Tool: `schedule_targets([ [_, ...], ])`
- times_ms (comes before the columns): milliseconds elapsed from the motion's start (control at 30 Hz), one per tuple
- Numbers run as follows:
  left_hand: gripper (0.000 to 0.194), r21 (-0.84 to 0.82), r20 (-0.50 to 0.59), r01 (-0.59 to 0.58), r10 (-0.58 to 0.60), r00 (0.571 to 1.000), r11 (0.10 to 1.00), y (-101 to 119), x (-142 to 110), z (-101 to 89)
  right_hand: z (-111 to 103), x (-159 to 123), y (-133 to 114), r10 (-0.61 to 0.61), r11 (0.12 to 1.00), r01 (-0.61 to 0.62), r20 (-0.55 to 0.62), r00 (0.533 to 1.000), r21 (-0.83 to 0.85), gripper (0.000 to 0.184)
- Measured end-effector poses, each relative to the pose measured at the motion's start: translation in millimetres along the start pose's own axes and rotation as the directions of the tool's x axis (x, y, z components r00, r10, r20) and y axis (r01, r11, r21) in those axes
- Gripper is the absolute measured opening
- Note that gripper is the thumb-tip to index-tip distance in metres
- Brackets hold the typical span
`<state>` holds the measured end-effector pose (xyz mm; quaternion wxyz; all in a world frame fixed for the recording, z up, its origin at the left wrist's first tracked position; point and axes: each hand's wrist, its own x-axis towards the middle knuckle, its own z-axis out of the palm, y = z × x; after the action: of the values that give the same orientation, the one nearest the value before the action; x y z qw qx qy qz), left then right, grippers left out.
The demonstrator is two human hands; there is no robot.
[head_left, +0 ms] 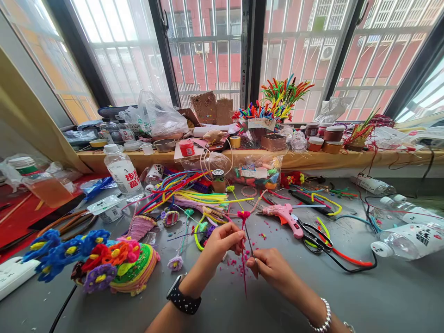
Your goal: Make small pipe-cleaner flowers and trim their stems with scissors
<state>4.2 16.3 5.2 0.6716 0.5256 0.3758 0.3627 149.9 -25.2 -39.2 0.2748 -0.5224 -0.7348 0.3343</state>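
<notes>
My left hand [222,243], with a black watch on its wrist, pinches a pink pipe-cleaner stem [243,259] topped by a small pink heart shape [243,214]. My right hand [270,266], wearing a pearl bracelet, is closed around a thin dark tool [250,244] that touches the stem just below the heart. Pink fluff crumbs [239,264] lie on the grey table [381,296] beneath both hands.
A pink glue gun [282,213] and black scissors [314,237] lie right of the hands. Loose pipe cleaners [194,194] sit behind, finished flowers [100,261] at left. Water bottles [409,240] lie at right, one [123,172] stands at left. The window ledge [381,159] is cluttered.
</notes>
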Motion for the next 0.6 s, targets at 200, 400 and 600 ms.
schedule_targets([
  [200, 0.023, 0.044, 0.017, -0.036, 0.036, 0.999, 0.998, -1.5, 0.6, -0.8, 0.9, -0.9, -0.1, 0.001, 0.998, -0.001, -0.005, 1.000, 0.059, 0.059],
  [400, 0.022, 0.080, 0.048, -0.049, 0.045, 0.998, 0.996, -2.7, 0.1, 0.5, -0.1, -1.7, -1.8, -0.015, 0.998, 0.014, 0.028, 0.999, 0.063, 0.054],
  [600, 0.023, 0.083, 0.060, -0.052, 0.047, 0.997, 0.995, -4.1, 0.3, -0.6, -0.9, -1.3, -1.7, -0.008, 0.999, 0.008, 0.013, 1.000, 0.053, 0.051],
])
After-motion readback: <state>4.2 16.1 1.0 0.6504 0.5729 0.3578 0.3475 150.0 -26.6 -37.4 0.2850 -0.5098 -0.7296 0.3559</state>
